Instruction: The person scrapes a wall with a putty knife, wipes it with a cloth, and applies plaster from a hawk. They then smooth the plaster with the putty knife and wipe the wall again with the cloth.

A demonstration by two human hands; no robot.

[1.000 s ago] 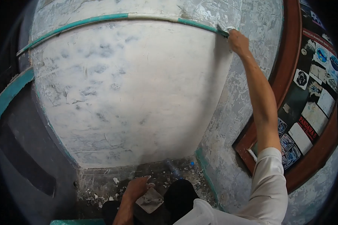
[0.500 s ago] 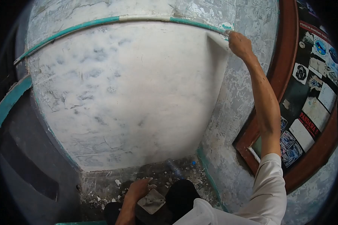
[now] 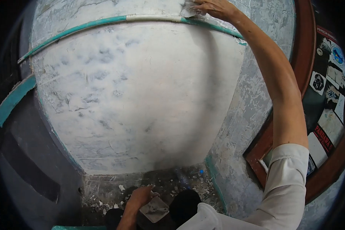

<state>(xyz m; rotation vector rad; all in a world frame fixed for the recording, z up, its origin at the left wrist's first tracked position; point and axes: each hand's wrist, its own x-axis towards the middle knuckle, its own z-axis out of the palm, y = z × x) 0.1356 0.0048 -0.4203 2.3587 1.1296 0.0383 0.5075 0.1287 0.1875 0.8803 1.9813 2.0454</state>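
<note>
My right hand [image 3: 216, 8] is raised to the top of the wall, its fingers closed on a flat, grey-white scraper [image 3: 188, 9]. The scraper lies against the wall [image 3: 168, 84], just above the raised trim strip [image 3: 153, 18], which is teal with a white stretch in its middle. Low in front of me, my left hand [image 3: 142, 196] is closed at the edge of a square, pale, smeared plate [image 3: 155, 210], beside my dark-clothed knee [image 3: 185, 205]. White coating covers the wall panel below the trim, with grey patches showing through on its left side.
Paint flakes [image 3: 99, 205] litter the dark ledge [image 3: 132, 178] at the wall's foot, where a blue cap [image 3: 201, 171] and a clear bottle [image 3: 183, 178] lie. A brown wooden frame [image 3: 255, 161] with a stickered panel [image 3: 331, 111] stands at right. At left is a teal-edged opening [image 3: 13, 103].
My right hand has moved left and up with the scraper, from the trim's right end to the wall above the trim. The left hand and plate have barely shifted. The view has turned slightly.
</note>
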